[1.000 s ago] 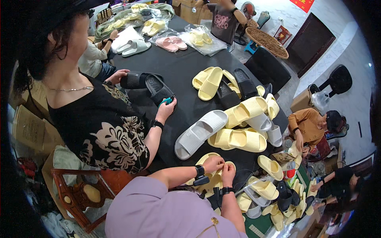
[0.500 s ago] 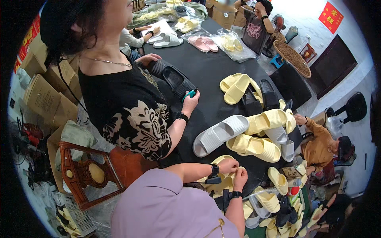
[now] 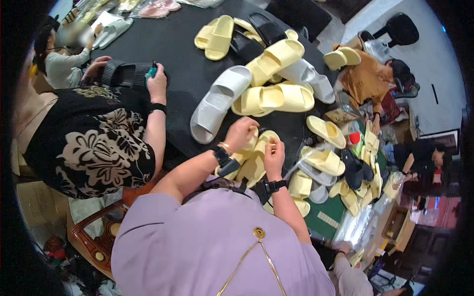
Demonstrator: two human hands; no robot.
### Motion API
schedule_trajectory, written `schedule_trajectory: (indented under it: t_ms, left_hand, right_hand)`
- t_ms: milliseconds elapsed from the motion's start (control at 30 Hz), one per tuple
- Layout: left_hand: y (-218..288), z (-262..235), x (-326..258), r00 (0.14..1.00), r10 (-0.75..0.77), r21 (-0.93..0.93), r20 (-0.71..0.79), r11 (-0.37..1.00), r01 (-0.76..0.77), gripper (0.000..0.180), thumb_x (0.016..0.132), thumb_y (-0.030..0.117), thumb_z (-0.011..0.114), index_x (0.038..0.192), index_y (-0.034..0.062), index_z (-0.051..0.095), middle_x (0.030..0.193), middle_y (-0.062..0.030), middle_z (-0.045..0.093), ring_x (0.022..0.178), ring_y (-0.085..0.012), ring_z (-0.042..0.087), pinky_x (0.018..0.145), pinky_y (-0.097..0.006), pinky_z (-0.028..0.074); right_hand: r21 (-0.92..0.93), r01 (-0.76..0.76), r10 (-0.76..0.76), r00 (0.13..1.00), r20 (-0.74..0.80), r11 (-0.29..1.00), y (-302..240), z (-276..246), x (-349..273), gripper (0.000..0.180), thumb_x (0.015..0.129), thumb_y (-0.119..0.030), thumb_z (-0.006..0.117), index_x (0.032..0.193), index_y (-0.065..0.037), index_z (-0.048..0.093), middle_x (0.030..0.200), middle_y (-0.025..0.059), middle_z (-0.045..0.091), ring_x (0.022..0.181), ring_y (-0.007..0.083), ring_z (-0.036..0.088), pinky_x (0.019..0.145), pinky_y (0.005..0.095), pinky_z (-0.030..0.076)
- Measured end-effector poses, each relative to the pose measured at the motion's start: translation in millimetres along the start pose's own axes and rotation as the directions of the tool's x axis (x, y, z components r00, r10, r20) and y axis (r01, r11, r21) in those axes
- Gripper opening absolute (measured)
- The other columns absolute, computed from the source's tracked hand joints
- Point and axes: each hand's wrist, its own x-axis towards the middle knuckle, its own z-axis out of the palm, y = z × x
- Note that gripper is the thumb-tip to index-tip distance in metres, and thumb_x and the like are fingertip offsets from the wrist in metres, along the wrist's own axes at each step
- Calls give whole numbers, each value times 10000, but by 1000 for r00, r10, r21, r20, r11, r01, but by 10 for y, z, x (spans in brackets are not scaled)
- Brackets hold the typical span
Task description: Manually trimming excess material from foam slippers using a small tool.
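Observation:
Just in front of me, at the table's near edge, a pair of yellow slippers (image 3: 256,163) lies side by side. My left hand (image 3: 240,133) is over the far end of the left slipper, its fingers bent and closed. At the right slipper's far edge, my right hand (image 3: 274,155) has thumb and fingertips pinched together. Whatever either hand grips is too small or hidden to make out. Beyond my hands sit a grey slipper (image 3: 219,103) and stacked yellow slippers (image 3: 274,98).
On my left, a co-worker holds a black slipper (image 3: 126,74) and a small teal-handled tool (image 3: 151,71) over the black table (image 3: 173,54). To the right is a heap of yellow, black and clear-grey slippers (image 3: 321,163) on a green mat (image 3: 323,217). More people work across the table.
The view has swung toward the right, so the table and co-worker appear farther left. My hands, close together before, are now apart over the yellow pair.

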Motion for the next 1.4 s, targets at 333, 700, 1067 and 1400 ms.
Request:
schedule_trajectory:
  t_ms: [333, 700, 1067, 1400]
  left_hand:
    - [-335, -784, 81, 975, -86, 642, -204, 741, 200, 462, 724, 184, 718, 1148, 51, 592, 1249, -177, 540, 1186, -330, 474, 997, -426, 375]
    - [-554, -683, -22, 991, 122, 730, -56, 683, -43, 268, 681, 197, 740, 836, 39, 590, 1058, -110, 585, 1026, -339, 519, 868, -466, 406]
    - [26, -595, -231, 977, 83, 281, -196, 959, -25, 235, 752, 97, 721, 784, -25, 523, 1040, -178, 588, 950, -347, 543, 842, -412, 423]
    - [279, -114, -306, 918, -363, -307, -158, 902, 304, 210, 927, 203, 607, 816, 28, 573, 761, 27, 501, 670, -53, 402, 588, -222, 338]
  right_hand:
    - [-409, -298, 465, 785, 409, 862, -124, -145, -333, 513, 785, -523, 612, 790, -16, 692, 714, 188, 654, 670, 330, 651, 608, 421, 493]
    - [-430, -220, 277, 958, 73, 876, -21, -15, -299, 219, 673, -215, 609, 711, -15, 691, 702, 216, 650, 652, 369, 650, 624, 460, 517]
    - [273, -252, 368, 717, -592, 929, 297, -2132, 396, 403, 836, -365, 650, 954, 16, 595, 804, 144, 644, 730, 254, 620, 651, 354, 476]
    - [213, 11, -93, 921, 379, 977, -696, -585, -359, 815, 726, -245, 736, 1375, 21, 321, 1292, 256, 484, 1142, 298, 543, 930, 337, 455]
